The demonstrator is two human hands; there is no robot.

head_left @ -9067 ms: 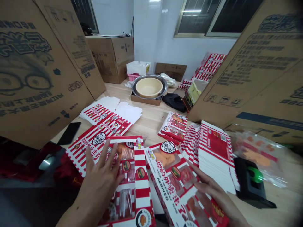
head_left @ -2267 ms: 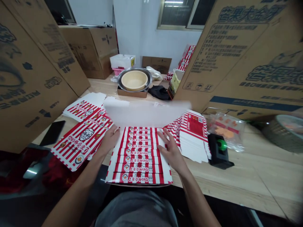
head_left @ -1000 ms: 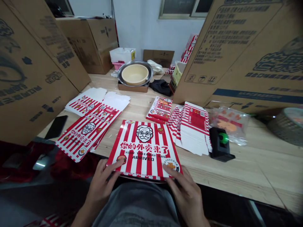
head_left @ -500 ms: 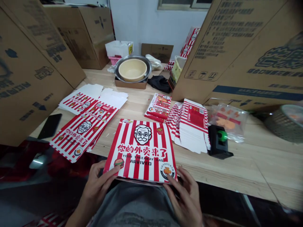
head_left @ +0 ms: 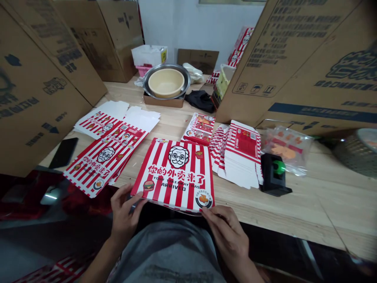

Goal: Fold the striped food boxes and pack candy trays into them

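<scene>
Red-and-white striped cardboard takeaway box [head_left: 173,175], flat and glossy, at the near edge of a pale wooden table [head_left: 297,208].
The left hand [head_left: 126,208] and right hand [head_left: 226,232] are well apart, one at each near corner of the box, lightly touching rather than clamped on it. Its underside is hidden, and how far it overhangs the edge is hard to make out. Flat striped card blanks [head_left: 106,161] lie to its left, and a stack of folded card blanks [head_left: 241,155] lies to its right.

A bowl [head_left: 166,83] seemingly sits in a basin [head_left: 186,80].
</scene>
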